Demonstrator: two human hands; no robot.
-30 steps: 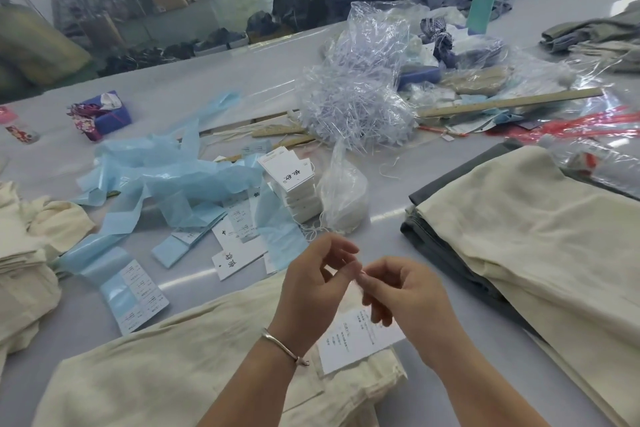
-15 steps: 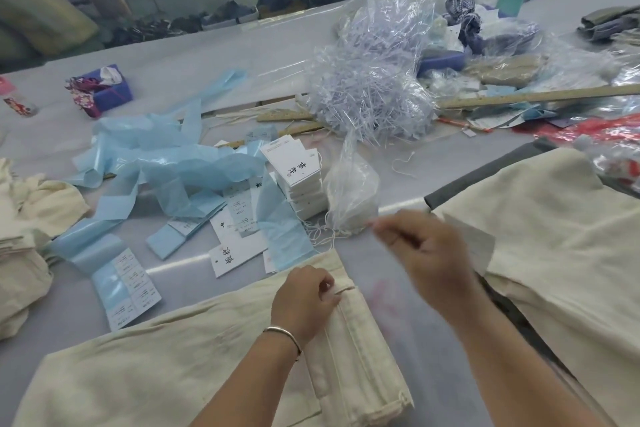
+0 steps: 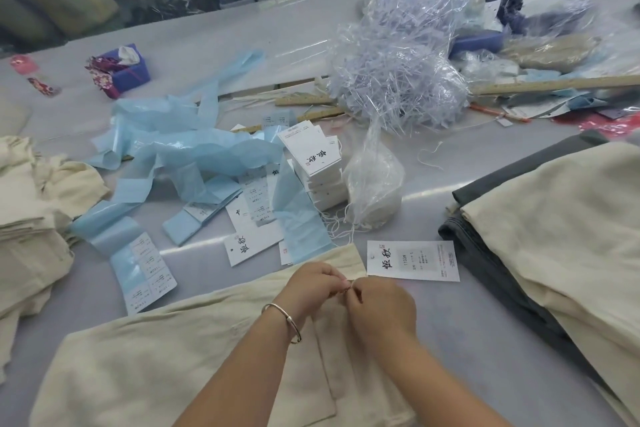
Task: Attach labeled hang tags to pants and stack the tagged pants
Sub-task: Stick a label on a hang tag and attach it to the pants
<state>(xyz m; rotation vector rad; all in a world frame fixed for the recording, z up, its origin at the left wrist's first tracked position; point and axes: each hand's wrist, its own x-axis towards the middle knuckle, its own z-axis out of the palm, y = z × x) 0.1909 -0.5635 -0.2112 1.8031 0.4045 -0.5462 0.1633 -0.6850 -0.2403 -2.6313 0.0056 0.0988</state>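
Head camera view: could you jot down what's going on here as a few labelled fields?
Work piece: cream pants lying flat on the grey table
Left hand: pinching at the pants' top edge
Right hand: pinching there too, fingertips meeting the left's
Hang tag: flat on the table beside the waistband
Spare tags: stacked behind
Folded pants: stack at right

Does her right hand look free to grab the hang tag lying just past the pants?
Probably yes. The hang tag lies flat on bare table just beyond the right hand, with nothing between them. But that hand and the left hand are busy pinching something small at the edge of the pants.
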